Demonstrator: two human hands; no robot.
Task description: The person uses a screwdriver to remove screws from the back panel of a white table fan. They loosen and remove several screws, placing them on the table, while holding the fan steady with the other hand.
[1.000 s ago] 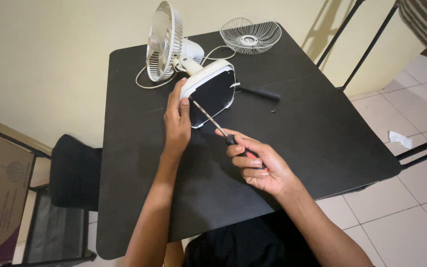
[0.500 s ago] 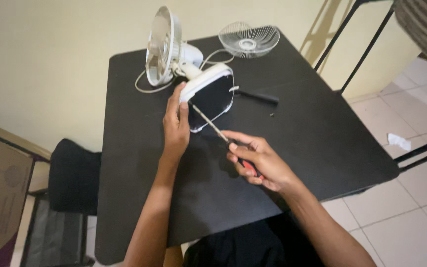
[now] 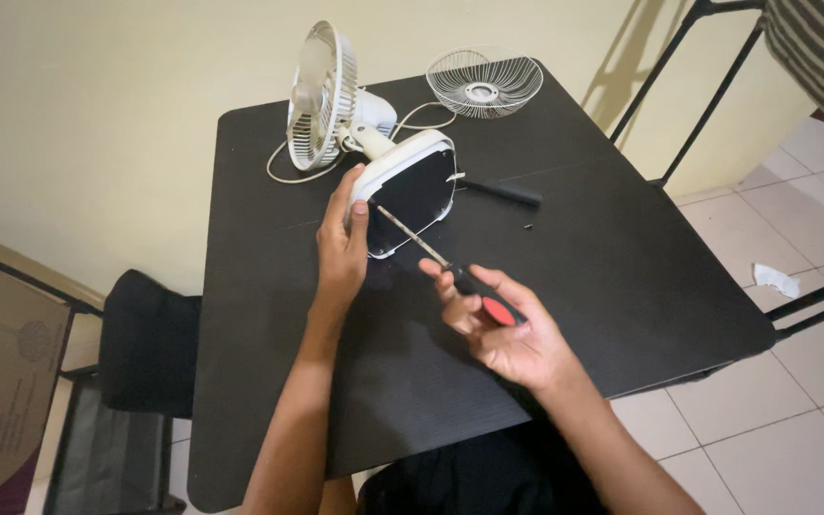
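Note:
A small white table fan lies on its side on the black table, its base turned up toward me. My left hand grips the left edge of that base. My right hand holds a screwdriver with a black and red handle. Its metal shaft slants up to the left, the tip touching the dark underside of the base.
The fan's loose wire front grille lies at the table's far edge. A second black-handled tool and a tiny screw lie right of the base. A white cord loops at the left. A black chair stands left; a scrap of paper lies on the tiled floor.
The view has shifted slightly. My right hand has turned a little on the screwdriver handle, showing its red end; the tip stays on the fan base. My left hand keeps its hold.

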